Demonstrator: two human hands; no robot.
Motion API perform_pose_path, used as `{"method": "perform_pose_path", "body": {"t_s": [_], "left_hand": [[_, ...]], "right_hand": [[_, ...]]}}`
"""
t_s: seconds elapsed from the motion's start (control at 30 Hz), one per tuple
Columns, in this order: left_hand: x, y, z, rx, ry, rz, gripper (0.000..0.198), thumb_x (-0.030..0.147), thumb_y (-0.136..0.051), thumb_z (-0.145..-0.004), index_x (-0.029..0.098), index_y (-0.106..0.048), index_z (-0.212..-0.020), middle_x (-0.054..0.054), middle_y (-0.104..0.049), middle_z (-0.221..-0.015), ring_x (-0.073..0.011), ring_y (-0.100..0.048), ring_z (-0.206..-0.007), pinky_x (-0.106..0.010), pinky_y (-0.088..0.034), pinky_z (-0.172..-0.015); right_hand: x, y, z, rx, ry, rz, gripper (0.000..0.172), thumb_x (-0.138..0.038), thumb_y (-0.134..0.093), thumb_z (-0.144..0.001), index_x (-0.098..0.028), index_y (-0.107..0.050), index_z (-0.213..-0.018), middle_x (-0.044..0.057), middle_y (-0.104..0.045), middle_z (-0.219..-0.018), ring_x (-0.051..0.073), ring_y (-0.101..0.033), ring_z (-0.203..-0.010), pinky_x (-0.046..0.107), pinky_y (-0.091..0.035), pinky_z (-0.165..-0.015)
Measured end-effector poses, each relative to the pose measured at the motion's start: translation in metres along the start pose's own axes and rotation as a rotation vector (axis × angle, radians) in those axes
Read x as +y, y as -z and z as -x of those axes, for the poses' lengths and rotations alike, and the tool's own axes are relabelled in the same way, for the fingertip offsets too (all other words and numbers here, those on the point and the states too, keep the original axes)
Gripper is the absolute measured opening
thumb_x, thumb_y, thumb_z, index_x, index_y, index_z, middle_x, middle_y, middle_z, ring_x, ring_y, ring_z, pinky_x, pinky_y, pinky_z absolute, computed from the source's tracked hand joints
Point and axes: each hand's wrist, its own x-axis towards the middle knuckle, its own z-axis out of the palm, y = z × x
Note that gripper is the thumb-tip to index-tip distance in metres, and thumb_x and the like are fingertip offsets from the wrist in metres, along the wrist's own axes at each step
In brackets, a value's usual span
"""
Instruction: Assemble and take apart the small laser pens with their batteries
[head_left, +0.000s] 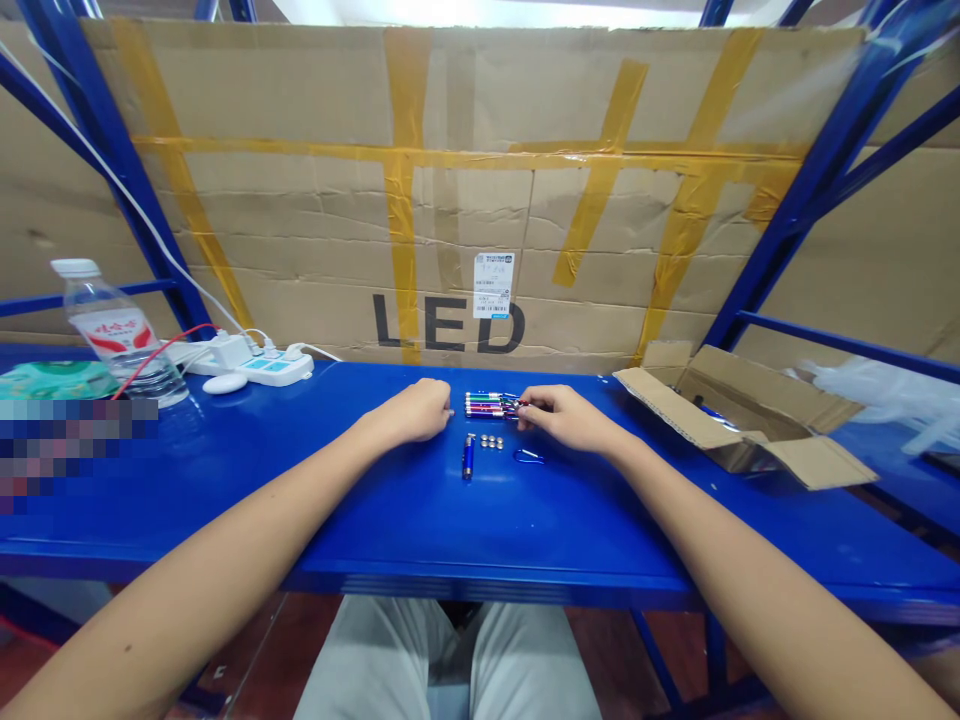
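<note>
On the blue metal table lies a row of several slim metal laser pointers in mixed colours, side by side. My left hand rests just left of the row, its fingers curled, with the fingertips at the row's left end. My right hand reaches in from the right, fingertips on the pointers' right ends. Below the row sit a blue metal penlight, several button cell batteries and a blue carabiner keyring. Neither hand clearly grips anything.
An open cardboard box stands at the right of the table. Further left are a water bottle, a white power strip with plugged-in cables and a white computer mouse. Taped cardboard and blue shelf uprights close off the back.
</note>
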Motion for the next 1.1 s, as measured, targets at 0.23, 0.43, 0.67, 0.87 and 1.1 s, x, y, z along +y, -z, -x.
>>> {"method": "perform_pose_path", "body": {"t_s": [0.23, 0.43, 0.67, 0.87, 1.1], "left_hand": [[0.013, 0.006, 0.003, -0.123, 0.219, 0.088, 0.014, 0.03, -0.064, -0.079, 0.017, -0.069, -0.078, -0.011, -0.073, -0.084, -0.0225, -0.067, -0.076, -0.029, -0.045, -0.064], [0.007, 0.01, 0.001, -0.11, 0.23, 0.174, 0.005, 0.022, -0.067, -0.072, 0.019, -0.07, -0.074, -0.006, -0.074, -0.078, -0.0183, -0.067, -0.074, -0.025, -0.044, -0.061], [0.002, 0.012, 0.0, -0.1, 0.218, 0.208, 0.004, 0.017, -0.069, -0.068, 0.017, -0.069, -0.072, -0.006, -0.073, -0.079, -0.0161, -0.067, -0.076, -0.021, -0.044, -0.061], [0.001, 0.01, 0.001, -0.256, 0.222, 0.496, 0.02, 0.015, -0.07, -0.068, 0.015, -0.062, -0.086, -0.002, -0.067, -0.055, -0.016, -0.064, -0.053, -0.025, -0.05, -0.056], [0.004, 0.006, 0.003, -0.393, 0.237, 0.737, 0.026, 0.013, -0.076, -0.065, 0.014, -0.058, -0.084, -0.004, -0.069, -0.058, -0.0193, -0.069, -0.056, -0.032, -0.058, -0.063]], "right_hand": [[0.002, 0.001, -0.001, -0.037, -0.018, 0.025, 0.024, -0.035, -0.052, -0.089, -0.018, -0.065, -0.078, 0.004, -0.071, -0.079, 0.018, -0.062, -0.073, 0.031, -0.043, -0.07], [0.0, 0.002, 0.0, -0.065, -0.027, 0.053, 0.024, -0.034, -0.051, -0.089, -0.018, -0.064, -0.075, 0.005, -0.07, -0.078, 0.018, -0.061, -0.072, 0.031, -0.042, -0.069], [-0.001, 0.003, 0.001, -0.07, -0.034, 0.05, 0.022, -0.032, -0.052, -0.088, -0.018, -0.063, -0.075, 0.005, -0.07, -0.078, 0.018, -0.062, -0.073, 0.03, -0.043, -0.069], [-0.001, 0.003, 0.001, -0.086, -0.028, 0.054, 0.024, -0.034, -0.052, -0.089, -0.018, -0.063, -0.074, 0.005, -0.07, -0.077, 0.018, -0.062, -0.072, 0.031, -0.043, -0.069], [-0.006, 0.004, 0.002, -0.083, -0.023, 0.073, 0.026, -0.034, -0.051, -0.089, -0.018, -0.063, -0.072, 0.004, -0.07, -0.075, 0.018, -0.061, -0.07, 0.03, -0.042, -0.067]]}}
